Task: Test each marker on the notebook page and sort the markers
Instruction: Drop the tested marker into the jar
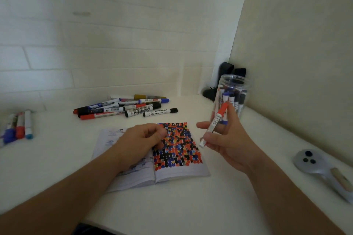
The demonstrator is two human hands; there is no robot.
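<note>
Holding a red-capped marker (214,124) above the right edge of the notebook (152,158), the right hand (227,139) pinches the white barrel between thumb and fingers, cap end tilted up toward the clear jar (232,97). The left hand (141,139) rests on the open notebook with fingers curled, pressing the pages flat; whether it holds anything small I cannot tell. The right-hand page is nearly covered with red, black and blue test dabs (176,145).

The marker looks light and rigid, a smooth plastic tube that could slip if held only at the tip. A mid-barrel hold, as now, seems the safest; the cap likely needs a firm pull from the other hand. The notebook is thin and floppy, so it probably needs holding down while writing.

A loose pile of markers (124,108) lies on the table (191,206) behind the notebook, well apart from a smaller group of markers (19,126) at the far left. The jar stands near the right wall with several markers upright inside. A grey round-headed object (313,160) lies at the right edge of the table.
</note>
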